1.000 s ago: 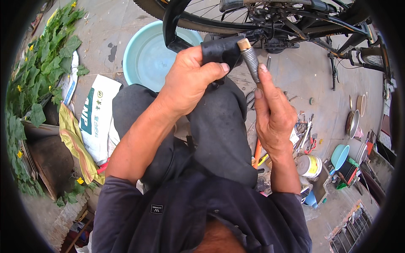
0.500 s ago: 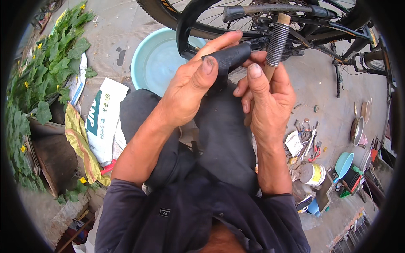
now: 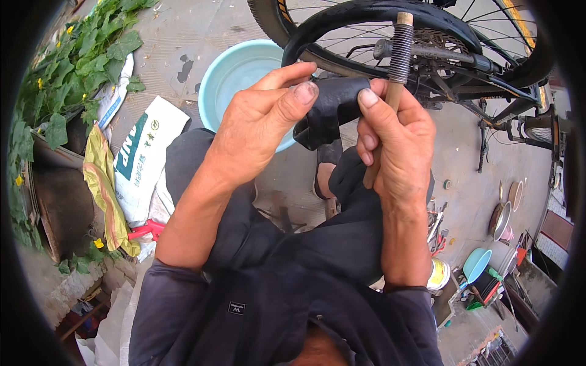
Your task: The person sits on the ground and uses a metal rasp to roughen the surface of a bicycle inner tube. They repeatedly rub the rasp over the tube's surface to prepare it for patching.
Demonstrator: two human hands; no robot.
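My left hand (image 3: 256,128) grips a flattened black rubber inner tube (image 3: 326,104), thumb raised at its left side. My right hand (image 3: 397,146) holds a wooden stick (image 3: 375,168) wrapped near its top with a ridged metal coil (image 3: 400,55); its thumb and fingertips also press on the tube's right end. Behind both hands is a bicycle wheel (image 3: 311,21) with a loop of black tube (image 3: 296,46) in front of it. A pale blue basin (image 3: 213,85) of water sits below, left of the tube.
Leafy vines (image 3: 73,67) run along the left, beside white sacks (image 3: 143,152) and a yellow sack (image 3: 104,177). My knees (image 3: 183,152) are under my arms. On the right lie tools (image 3: 436,219), a bucket (image 3: 436,274), a small blue basin (image 3: 476,265) and pans (image 3: 500,219).
The black tube in my hands has shifted right and turned, its folded part now showing. The stick has risen and stands more upright. My knees have spread, and the bicycle appears further right.
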